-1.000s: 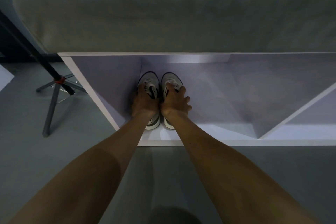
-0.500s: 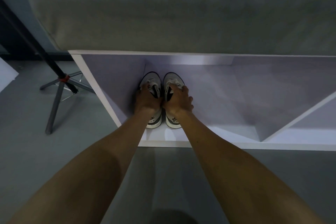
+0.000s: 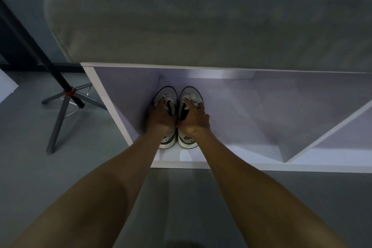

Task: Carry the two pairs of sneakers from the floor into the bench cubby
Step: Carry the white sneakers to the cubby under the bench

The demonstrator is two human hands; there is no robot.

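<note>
A pair of white and grey sneakers stands side by side, toes pointing inward, on the floor of the white bench cubby [image 3: 237,157], close to its left wall. My left hand [image 3: 160,118] lies over the left sneaker [image 3: 166,94], fingers around its opening. My right hand [image 3: 194,120] grips the right sneaker [image 3: 191,92] the same way. Both heels show below my wrists. No second pair is in view.
A thick grey cushion [image 3: 201,16] tops the bench and overhangs the cubby. A slanted white divider [image 3: 330,133] closes the cubby on the right. A tripod [image 3: 64,96] with grey legs stands on the grey floor to the left.
Both hands stay on the sneakers inside the cubby; the pair sits slightly deeper than a second ago, and my view has shifted left so the bench appears further right.
</note>
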